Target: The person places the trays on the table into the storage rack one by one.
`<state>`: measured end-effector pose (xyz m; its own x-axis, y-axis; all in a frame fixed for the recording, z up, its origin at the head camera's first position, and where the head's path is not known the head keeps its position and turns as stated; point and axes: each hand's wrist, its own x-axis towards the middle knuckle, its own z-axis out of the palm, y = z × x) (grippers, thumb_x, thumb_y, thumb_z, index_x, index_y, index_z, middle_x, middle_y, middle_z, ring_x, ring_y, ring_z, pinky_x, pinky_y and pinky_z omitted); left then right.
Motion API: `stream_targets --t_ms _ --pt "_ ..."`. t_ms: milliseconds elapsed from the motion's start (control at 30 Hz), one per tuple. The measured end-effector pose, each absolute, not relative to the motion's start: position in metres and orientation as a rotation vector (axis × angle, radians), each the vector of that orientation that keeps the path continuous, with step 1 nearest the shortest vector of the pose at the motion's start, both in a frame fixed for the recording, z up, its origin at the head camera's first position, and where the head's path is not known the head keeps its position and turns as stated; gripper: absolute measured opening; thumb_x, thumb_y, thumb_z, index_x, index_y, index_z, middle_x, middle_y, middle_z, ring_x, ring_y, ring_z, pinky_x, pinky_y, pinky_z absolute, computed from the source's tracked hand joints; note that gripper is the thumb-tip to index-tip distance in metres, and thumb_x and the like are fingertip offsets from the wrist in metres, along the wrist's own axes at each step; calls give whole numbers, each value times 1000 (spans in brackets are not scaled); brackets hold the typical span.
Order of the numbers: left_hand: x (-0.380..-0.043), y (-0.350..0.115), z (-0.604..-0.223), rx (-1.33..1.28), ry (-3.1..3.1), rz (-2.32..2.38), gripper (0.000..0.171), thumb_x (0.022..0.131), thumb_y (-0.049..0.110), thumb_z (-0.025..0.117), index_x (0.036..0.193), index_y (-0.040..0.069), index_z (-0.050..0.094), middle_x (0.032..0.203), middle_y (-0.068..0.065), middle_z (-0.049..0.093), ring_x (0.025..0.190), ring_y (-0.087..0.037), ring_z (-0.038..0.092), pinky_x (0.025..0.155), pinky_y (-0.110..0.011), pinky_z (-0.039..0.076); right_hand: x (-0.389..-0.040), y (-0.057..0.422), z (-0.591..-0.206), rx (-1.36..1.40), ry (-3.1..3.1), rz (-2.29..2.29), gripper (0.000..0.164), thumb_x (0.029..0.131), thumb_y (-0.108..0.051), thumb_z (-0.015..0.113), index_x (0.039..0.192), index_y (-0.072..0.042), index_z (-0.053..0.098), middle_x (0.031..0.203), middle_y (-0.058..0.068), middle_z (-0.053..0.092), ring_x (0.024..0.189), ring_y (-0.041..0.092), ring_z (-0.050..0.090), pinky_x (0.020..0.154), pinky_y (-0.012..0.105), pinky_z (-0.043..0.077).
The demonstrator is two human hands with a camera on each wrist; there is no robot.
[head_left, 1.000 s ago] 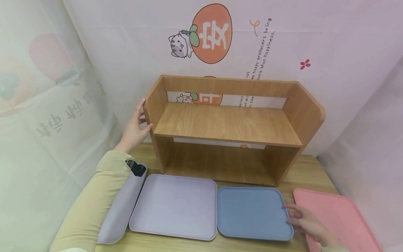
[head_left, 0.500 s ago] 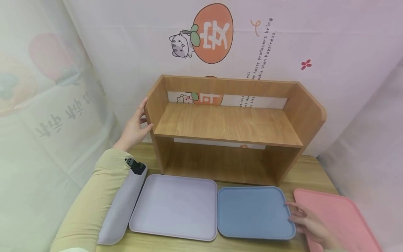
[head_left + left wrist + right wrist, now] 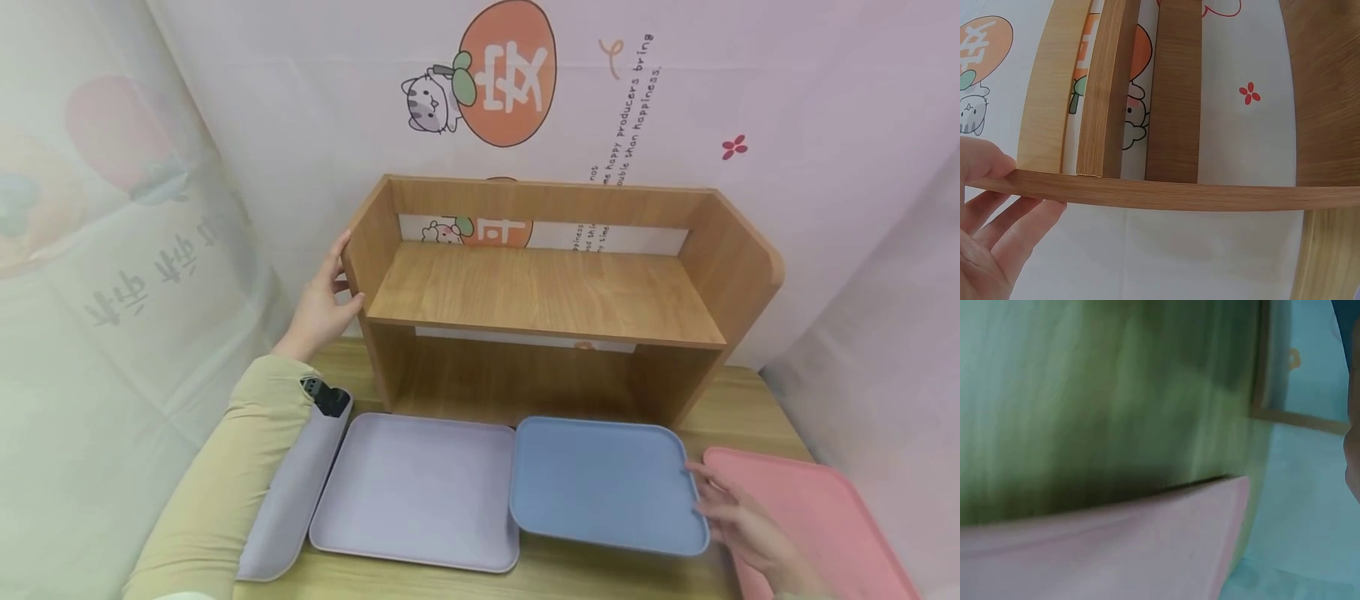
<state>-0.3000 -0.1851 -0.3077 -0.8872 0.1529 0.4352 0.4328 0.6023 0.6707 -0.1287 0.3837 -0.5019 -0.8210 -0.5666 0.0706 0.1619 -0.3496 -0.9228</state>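
A two-tier wooden shelf (image 3: 540,287) stands at the back of the table. My left hand (image 3: 318,308) grips its left side panel; in the left wrist view the thumb lies on one side of the panel (image 3: 1166,195) and the fingers on the other. My right hand (image 3: 742,521) holds a blue tray (image 3: 607,483) by its right rim. The tray is raised off the table, and its left edge overlaps the rim of a lilac tray (image 3: 416,492). Only a bit of the right hand's fingers (image 3: 1354,444) shows in the right wrist view.
A pink tray (image 3: 810,517) lies at the right, under the right forearm. Another lilac tray (image 3: 281,508) lies at the far left, partly hidden by the left sleeve. Printed cloth (image 3: 337,108) hangs behind and at both sides of the wooden table (image 3: 570,575).
My right hand has lifted the blue tray off the table and moved it slightly toward the shelf. The left hand keeps its grip on the side panel.
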Motion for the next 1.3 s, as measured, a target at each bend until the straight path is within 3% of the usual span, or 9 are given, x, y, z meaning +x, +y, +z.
stream_targets --t_ms 333,600,1300 --pt "-300 -185 -308 -482 -2460 -1199 92 84 -7 59 152 33 11 138 -30 44 105 -50 58 81 -59 51 -140 349 -451 -816 1281 -2301 64 91 19 22 142 -16 40 140 -4 49 120 12 53 94 31 50" --pt "-301 -186 -309 -477 -2449 -1189 91 84 -6 59 151 33 12 138 -29 45 106 -49 58 81 -60 51 -152 314 -412 -917 1330 -2400 62 90 20 23 139 -12 41 138 1 51 118 14 55 90 31 52" --pt "-295 -181 -308 -430 -2464 -1179 90 85 -4 59 152 33 10 138 -30 44 109 -49 57 84 -59 50 -165 257 -374 -558 1201 -2936 42 91 17 39 120 -10 55 106 10 59 90 19 66 73 30 58"
